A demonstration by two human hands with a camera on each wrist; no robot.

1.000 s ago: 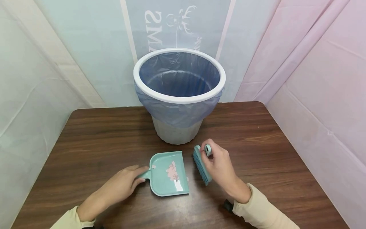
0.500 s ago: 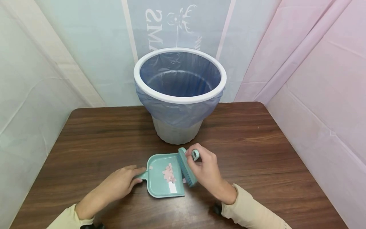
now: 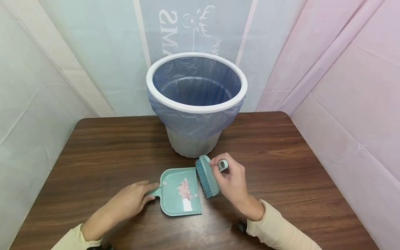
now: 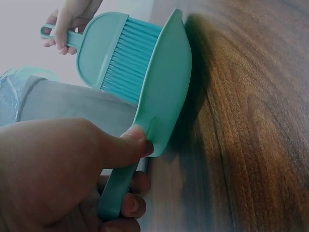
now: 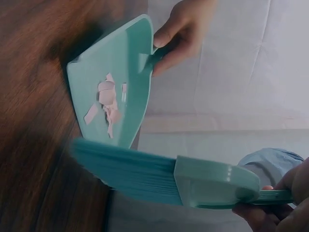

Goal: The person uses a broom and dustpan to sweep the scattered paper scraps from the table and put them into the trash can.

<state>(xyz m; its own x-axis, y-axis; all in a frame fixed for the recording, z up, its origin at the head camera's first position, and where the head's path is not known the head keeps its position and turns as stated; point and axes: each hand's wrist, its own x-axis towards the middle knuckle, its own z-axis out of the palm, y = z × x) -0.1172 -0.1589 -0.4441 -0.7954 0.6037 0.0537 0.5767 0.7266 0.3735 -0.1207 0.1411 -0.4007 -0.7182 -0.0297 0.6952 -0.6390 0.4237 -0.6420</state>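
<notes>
A mint-green dustpan (image 3: pixel 173 206) lies on the table with its lip facing right. My left hand (image 3: pixel 129 199) grips its handle, the thumb on top in the left wrist view. Several pale pink paper scraps (image 3: pixel 184 190) sit in the pan, mostly bunched in the middle. One small scrap (image 3: pixel 196 195) is just inside the lip. My right hand (image 3: pixel 232 180) holds a matching hand brush (image 3: pixel 211 178) by its handle. The teal bristles (image 5: pixel 130 169) are beside the lip, pointing left; whether they touch it I cannot tell.
Behind the dustpan stands a white bin (image 3: pixel 197 110) lined with a blue plastic bag, close beyond the brush. Pale fabric walls (image 3: pixel 343 114) enclose the wooden table (image 3: pixel 109 149) at the back and both sides.
The brush moved left to the dustpan's lip, then lifted and tilted slightly back to the right. A scrap at the lip is now inside. The dustpan shifted a little left.
</notes>
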